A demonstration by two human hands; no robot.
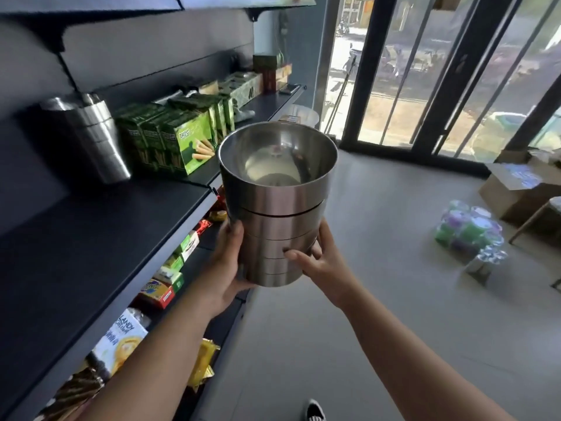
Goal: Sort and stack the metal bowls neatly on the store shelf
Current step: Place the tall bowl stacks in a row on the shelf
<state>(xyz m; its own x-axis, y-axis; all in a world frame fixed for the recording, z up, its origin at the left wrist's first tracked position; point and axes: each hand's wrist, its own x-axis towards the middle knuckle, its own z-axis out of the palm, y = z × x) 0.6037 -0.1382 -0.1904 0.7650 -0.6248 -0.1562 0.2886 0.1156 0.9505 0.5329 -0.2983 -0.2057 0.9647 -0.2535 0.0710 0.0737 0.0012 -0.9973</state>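
Dark shelf [100,226] at left; left hand [226,270], right hand [318,264] outstretched, each grip grasping bowl stack [274,226] sides.

Daylight is pouring through the black-framed glass doors [425,86], washing across the grey floor [379,284], while dark shelving [91,238] is running along the grey wall [145,47].

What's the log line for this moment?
hands: left and right grip bowl stack | stack: off shelf | shelf: second stack beside green boxes
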